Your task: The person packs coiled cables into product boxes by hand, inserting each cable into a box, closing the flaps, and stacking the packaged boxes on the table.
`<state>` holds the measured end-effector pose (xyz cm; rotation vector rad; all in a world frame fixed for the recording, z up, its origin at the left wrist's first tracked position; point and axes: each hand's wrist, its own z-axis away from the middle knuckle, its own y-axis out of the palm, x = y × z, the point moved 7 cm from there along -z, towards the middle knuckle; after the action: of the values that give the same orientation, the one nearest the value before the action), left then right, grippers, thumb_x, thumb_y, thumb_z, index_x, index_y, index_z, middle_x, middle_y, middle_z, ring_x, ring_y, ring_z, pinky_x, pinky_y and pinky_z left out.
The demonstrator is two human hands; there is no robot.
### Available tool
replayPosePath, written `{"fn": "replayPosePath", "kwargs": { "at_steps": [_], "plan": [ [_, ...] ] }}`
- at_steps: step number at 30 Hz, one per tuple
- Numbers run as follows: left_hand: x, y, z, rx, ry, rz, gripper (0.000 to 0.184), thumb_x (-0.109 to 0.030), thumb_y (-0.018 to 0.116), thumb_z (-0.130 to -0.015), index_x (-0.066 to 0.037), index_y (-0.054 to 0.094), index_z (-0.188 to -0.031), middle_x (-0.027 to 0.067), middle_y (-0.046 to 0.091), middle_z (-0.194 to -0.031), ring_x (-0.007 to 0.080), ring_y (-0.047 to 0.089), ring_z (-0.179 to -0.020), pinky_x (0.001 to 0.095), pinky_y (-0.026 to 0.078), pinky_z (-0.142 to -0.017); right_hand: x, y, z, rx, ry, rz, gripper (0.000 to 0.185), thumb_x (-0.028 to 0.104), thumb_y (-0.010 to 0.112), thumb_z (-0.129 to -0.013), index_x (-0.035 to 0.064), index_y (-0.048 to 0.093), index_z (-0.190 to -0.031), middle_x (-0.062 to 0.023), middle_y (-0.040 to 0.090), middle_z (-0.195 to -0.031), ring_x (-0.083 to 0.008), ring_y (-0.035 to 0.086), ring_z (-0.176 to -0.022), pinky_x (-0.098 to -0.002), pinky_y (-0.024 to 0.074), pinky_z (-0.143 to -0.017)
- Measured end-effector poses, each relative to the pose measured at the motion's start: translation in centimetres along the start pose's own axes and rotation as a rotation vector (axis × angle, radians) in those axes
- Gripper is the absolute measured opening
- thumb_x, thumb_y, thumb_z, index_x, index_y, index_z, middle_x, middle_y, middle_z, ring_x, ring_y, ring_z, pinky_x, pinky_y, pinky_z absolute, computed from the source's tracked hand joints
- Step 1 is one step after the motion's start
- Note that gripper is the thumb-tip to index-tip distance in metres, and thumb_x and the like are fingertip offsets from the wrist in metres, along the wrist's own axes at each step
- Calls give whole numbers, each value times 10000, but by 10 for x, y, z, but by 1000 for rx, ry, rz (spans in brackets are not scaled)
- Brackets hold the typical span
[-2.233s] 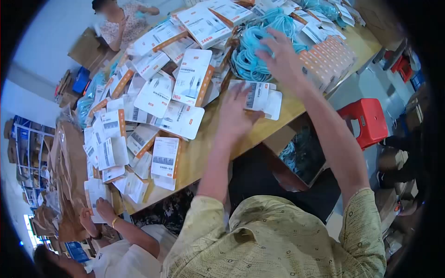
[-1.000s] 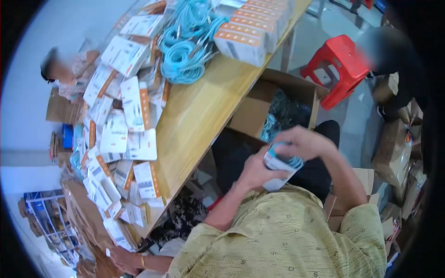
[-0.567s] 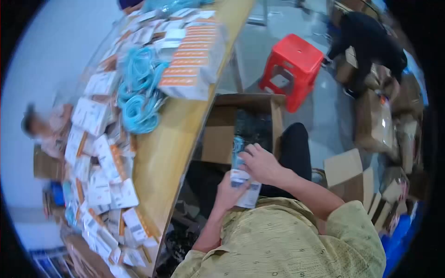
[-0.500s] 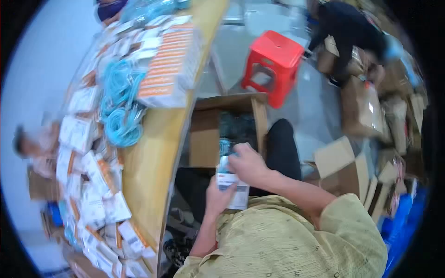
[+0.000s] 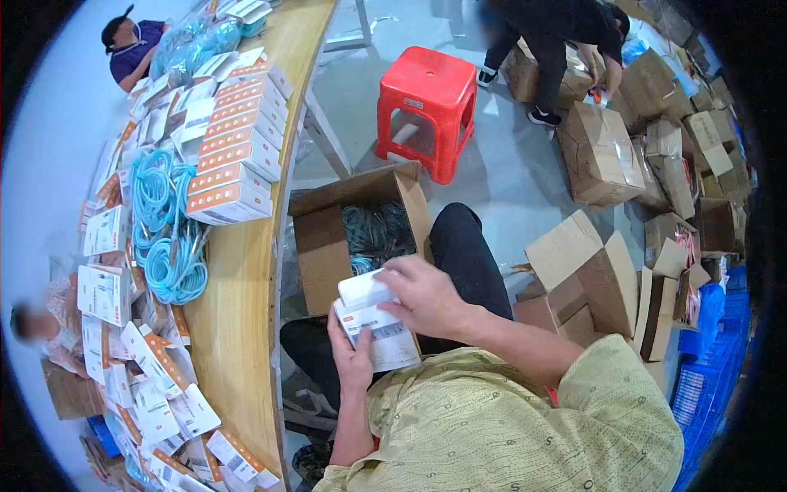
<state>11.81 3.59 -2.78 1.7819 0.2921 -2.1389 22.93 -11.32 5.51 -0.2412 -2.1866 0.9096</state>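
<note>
My left hand (image 5: 352, 361) is wrapped around a small white box (image 5: 384, 332) with an orange mark and printed text, held tilted above my lap. My right hand (image 5: 428, 297) is closed at the upper end of the box, with thumb and fingers on a plain white flap-like part (image 5: 363, 289) there. The inside of the box is hidden. Just beyond my hands, a cardboard carton (image 5: 320, 246) on the floor holds coiled cables (image 5: 373, 234), some light blue and some dark-looking.
At left, a wooden table (image 5: 238, 328) bears a row of orange-and-white boxes (image 5: 238, 156), light blue coiled cables (image 5: 168, 262) and scattered white boxes (image 5: 156, 410). A red stool (image 5: 426, 98), an open carton (image 5: 586, 287) and a bending person (image 5: 557, 33) are at right. Two people sit beyond the table.
The view has turned and become sharper. The box is higher and tilted to the left; my right hand has its fingers on the white flap-like part at the top.
</note>
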Motion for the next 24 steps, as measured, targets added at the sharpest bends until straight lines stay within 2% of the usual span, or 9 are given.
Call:
{"fn": "replayPosePath", "kwargs": {
  "at_steps": [1, 5, 11, 16, 20, 24],
  "plan": [
    [3, 1, 0, -2, -2, 4, 643, -9, 550, -940, -32, 307, -1534, 184, 497, -1415, 234, 561, -1169, 319, 455, -992, -3, 1, 6, 5, -1, 1, 327, 156, 699, -906, 2, 631, -1186, -168, 684, -1020, -298, 650, -756, -348, 544, -691],
    [15, 1, 0, -43, 77, 4, 710, -26, 567, -948, -34, 231, -1573, 210, 476, -1436, 257, 563, -1201, 340, 456, -1010, -37, 26, 58, 56, 521, -653, 384, 104, 705, -908, -13, 609, -1261, -140, 677, -1070, -204, 621, -790, -286, 525, -715],
    [27, 24, 14, -12, -30, 135, 703, -17, 563, -950, -29, 231, -1569, 207, 460, -1450, 252, 545, -1220, 337, 446, -1024, -41, 19, 77, 73, 572, -641, 428, 110, 683, -930, -13, 579, -1327, -107, 671, -1055, -145, 580, -788, -254, 494, -706],
    [29, 31, 21, 61, -75, 200, 598, -34, 576, -956, -12, 345, -1506, 177, 536, -1353, 220, 577, -1103, 315, 460, -974, -44, 21, 77, 114, 563, -623, 313, 106, 657, -951, -23, 635, -1236, -95, 672, -1022, -142, 564, -759, -253, 473, -684],
    [45, 21, 27, 274, -229, -49, 461, -43, 588, -960, 3, 455, -1399, 132, 615, -1184, 163, 578, -935, 276, 473, -874, -61, 54, 104, 288, 606, -751, 234, 168, 637, -970, -39, 684, -1070, -101, 661, -896, -172, 558, -723, -287, 466, -665],
    [60, 7, 17, 245, -212, -97, 330, -33, 591, -961, 13, 537, -1283, 99, 639, -1060, 129, 557, -851, 255, 469, -806, -67, 54, 104, 429, 715, -738, 233, 182, 625, -981, -40, 692, -995, -93, 668, -875, -161, 559, -716, -285, 468, -657]
  ]
}}
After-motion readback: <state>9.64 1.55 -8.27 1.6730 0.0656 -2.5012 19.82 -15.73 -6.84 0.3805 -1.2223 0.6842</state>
